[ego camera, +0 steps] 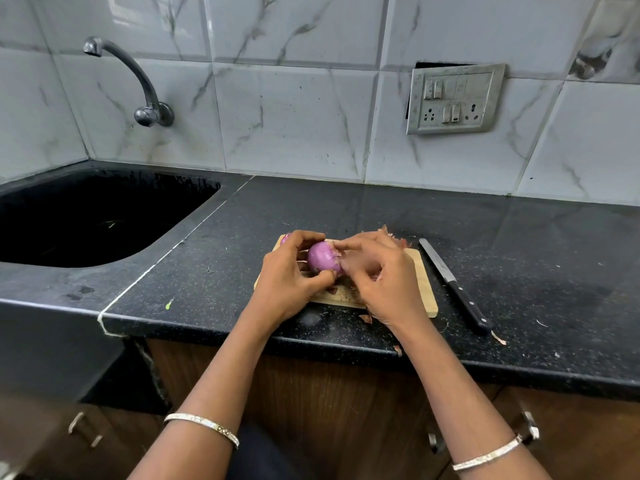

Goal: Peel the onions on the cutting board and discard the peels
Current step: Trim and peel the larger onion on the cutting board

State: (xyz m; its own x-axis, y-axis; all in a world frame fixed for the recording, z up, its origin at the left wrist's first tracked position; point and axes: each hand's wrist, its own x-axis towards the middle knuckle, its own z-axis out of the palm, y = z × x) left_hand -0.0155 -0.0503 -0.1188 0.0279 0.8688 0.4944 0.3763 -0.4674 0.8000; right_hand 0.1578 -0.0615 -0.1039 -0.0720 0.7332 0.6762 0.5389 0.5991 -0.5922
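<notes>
left hand (287,271) fingers curled round the onion (322,258) over the cutting board (425,285) | right hand (384,275) fingertips pinching skin on its right side, bit blurry tbh | second onion (285,239) peeking out at board's far-left corner | peels (394,238) at far-right edge | knife (450,278) just right of board

A knife (453,285) lies just right of the cutting board (423,282).

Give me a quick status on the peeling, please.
Left hand grips onion, right hand pinches its peel. Second onion waits on board. Knife beside board, clear.
</notes>
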